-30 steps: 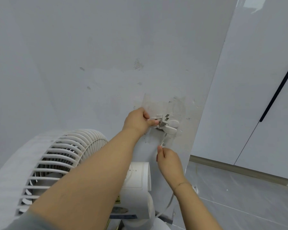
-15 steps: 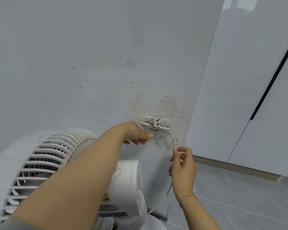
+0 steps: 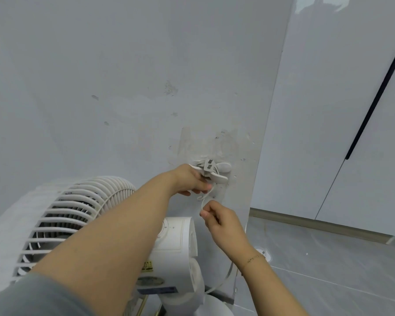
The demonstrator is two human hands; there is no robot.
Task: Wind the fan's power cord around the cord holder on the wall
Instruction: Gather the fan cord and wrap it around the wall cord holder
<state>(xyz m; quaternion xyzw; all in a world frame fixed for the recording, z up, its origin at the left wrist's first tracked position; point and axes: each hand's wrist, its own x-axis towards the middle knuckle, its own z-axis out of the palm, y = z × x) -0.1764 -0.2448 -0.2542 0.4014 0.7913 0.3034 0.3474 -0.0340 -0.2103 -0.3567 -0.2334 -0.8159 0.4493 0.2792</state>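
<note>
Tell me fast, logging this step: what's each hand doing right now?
Left hand: fingers curled at the cord holder, holding the cord there.
Right hand: pinching the cord below.

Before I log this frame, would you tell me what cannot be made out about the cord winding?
- Head view: the number of power cord turns on the cord holder; the white coils blur together.
- Head view: the left hand covers the holder's left end, hiding its grip there.
- Head view: the cord's lower run, behind the right hand and forearm.
- Head view: the fan base, cut off by the bottom edge.
</note>
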